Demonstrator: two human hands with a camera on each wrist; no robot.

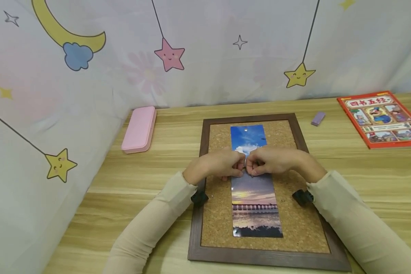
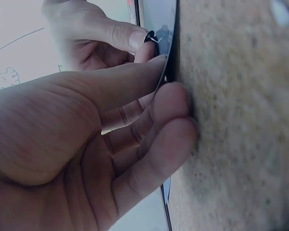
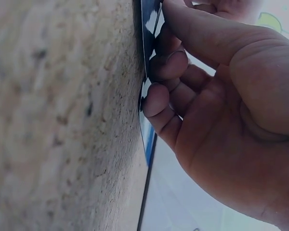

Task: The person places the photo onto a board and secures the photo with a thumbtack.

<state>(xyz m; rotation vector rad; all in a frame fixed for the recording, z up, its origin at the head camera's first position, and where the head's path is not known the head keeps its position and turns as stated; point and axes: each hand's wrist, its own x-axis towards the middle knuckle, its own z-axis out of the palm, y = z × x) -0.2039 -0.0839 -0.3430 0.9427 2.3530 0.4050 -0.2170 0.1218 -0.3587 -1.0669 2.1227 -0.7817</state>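
Observation:
A cork board (image 1: 219, 224) with a dark wooden frame lies on the table. On it is a blue-sky photo (image 1: 248, 135) with a small white pin (image 1: 246, 130) at its top. Below that, a photo of a sunset pier (image 1: 255, 205) lies lengthwise, its top edge under the fingers. My left hand (image 1: 224, 163) pinches this lower photo's edge between thumb and fingers, its other fingertips resting on the cork. Opposite it, my right hand (image 1: 272, 160) pinches a small dark thumbtack (image 2: 151, 36) with a shiny point, close over the photo.
A pink pencil case (image 1: 138, 129) lies to the left of the board. To the right are a purple eraser (image 1: 318, 118) and a red-covered book (image 1: 383, 120). A curtain (image 1: 209, 76) printed with stars hangs behind the table.

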